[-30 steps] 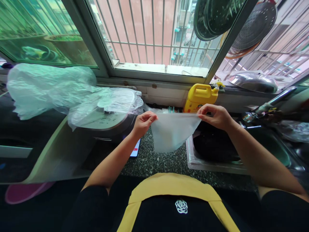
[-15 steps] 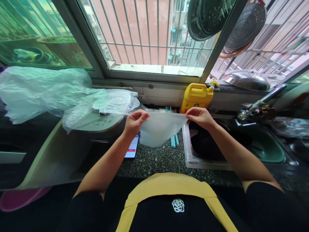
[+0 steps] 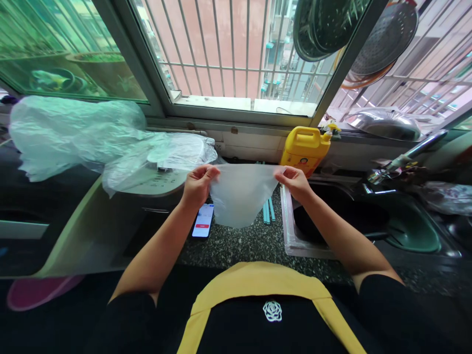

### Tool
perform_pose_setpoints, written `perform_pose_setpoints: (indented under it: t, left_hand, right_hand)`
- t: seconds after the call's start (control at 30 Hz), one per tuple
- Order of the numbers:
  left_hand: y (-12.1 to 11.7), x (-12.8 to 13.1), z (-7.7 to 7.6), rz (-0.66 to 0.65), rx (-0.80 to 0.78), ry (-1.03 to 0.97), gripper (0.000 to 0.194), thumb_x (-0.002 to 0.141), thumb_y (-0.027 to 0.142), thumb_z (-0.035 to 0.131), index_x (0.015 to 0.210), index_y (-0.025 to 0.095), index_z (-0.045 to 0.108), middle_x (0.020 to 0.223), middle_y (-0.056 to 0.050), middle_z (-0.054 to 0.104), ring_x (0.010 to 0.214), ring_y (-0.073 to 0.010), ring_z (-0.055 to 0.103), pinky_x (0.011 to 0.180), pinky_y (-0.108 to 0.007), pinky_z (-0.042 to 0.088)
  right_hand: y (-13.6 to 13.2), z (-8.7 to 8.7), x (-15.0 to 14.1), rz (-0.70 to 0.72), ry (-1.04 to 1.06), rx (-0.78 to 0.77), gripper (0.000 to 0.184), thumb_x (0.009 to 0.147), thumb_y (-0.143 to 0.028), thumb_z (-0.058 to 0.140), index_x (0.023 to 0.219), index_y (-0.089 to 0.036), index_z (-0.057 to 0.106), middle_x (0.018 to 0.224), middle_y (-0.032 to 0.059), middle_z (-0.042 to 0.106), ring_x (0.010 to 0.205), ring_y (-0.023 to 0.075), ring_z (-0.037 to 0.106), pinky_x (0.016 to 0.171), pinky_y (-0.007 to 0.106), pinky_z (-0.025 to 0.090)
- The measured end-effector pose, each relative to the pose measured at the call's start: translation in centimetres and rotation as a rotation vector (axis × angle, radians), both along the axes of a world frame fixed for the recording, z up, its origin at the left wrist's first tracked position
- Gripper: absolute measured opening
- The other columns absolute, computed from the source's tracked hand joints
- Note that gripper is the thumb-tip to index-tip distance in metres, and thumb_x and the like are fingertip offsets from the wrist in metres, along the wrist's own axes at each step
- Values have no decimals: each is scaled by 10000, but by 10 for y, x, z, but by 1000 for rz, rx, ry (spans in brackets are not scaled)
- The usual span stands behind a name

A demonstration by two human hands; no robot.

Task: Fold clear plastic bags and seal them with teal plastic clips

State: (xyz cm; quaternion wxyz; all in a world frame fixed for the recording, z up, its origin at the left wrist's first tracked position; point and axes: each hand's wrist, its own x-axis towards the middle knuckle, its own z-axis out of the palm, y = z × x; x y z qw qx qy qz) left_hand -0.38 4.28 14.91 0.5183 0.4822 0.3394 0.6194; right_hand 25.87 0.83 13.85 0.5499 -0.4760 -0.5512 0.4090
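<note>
I hold a small translucent plastic bag stretched between both hands above the speckled countertop. My left hand pinches its left top corner. The right top corner is pinched by my right hand. The bag hangs down in a rounded point. A phone with a lit screen lies on the counter just below my left hand. Teal chopsticks lie beside the bag's right side.
A rice cooker draped with large clear plastic bags stands at left. A yellow jug stands by the window sill. A white tray holds a dark pan, beside a sink with a green basin and tap.
Both hands have drawn closer together and moved left with the bag. The chopsticks and more of the phone now show beneath it.
</note>
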Motion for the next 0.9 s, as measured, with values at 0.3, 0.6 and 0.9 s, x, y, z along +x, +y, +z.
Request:
perform_pose_setpoints:
  t: [0.3,0.6,0.9]
  left_hand:
    - [1,-20,12,397,390,423,276,706,426,701,859,199,666,816,-29,632,771,-145,556,751,-284,449]
    - [5,52,58,-176,799,932,189,694,355,714,789,196,674,810,-32,622,874,-202,540,874,-384,419]
    - [12,48,58,-265,631,813,89,699,261,673,640,199,649,669,-7,579,773,-181,534,831,-374,419]
  right_hand:
    - [-6,14,-17,-10,-145,81,403,631,-585,701,655,-196,599,632,-9,590,601,108,516,621,274,451]
    - [-7,30,-37,93,-296,145,439,672,-616,654,671,-179,613,647,-1,594,622,113,505,637,273,434]
    - [-8,5,-20,83,-175,58,475,645,-638,665,827,-200,638,806,25,660,749,144,586,713,286,467]
